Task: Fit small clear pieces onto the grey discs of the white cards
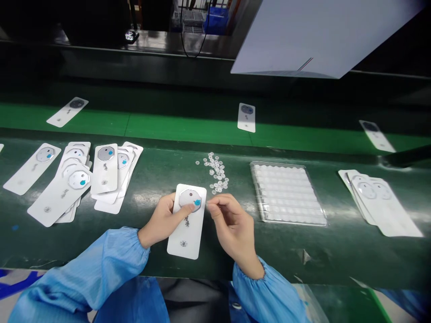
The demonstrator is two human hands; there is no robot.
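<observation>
White card (186,237) sits at six o'clock on the green bench (340,262), left grip (160,220) closed on it, thumb pressing flat; right grip (232,226) pinched just beside it, any held item too small to tell.

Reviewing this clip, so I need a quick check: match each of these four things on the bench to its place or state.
Things:
1. Clear plastic tray
2. Left hand
3. Small clear discs
4. Right hand

Places or states:
A. Holding a white card
B. Scattered on the bench behind the card
C. Fingertips pinched together beside the card
D. Lying on the green mat, right of the discs

Pairs: 1-D, 2-A, 3-B, 4-C
</observation>
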